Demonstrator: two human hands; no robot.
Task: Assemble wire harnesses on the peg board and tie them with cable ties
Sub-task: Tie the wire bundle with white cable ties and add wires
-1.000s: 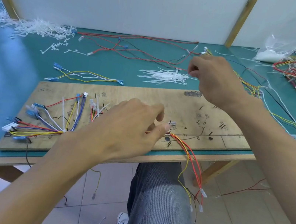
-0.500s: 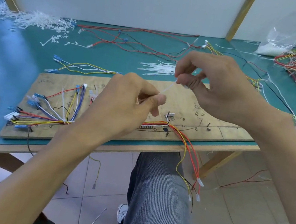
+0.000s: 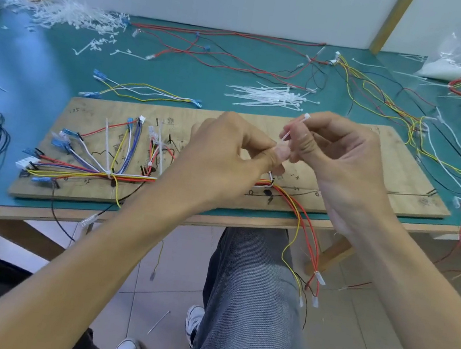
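A long, flat plywood peg board [image 3: 389, 172] with dark pegs and pen marks lies along the front edge of the green worktop [image 3: 41, 84]. On its left half a harness of red, yellow, white, blue and purple wires [image 3: 108, 174] fans out from one tied knot, and its red and yellow strands run right and hang off the front edge. A thin white plastic cable tie [image 3: 304, 117] tilts above the board's middle, pinched between the left grip [image 3: 225, 161] and the right grip [image 3: 343, 162].
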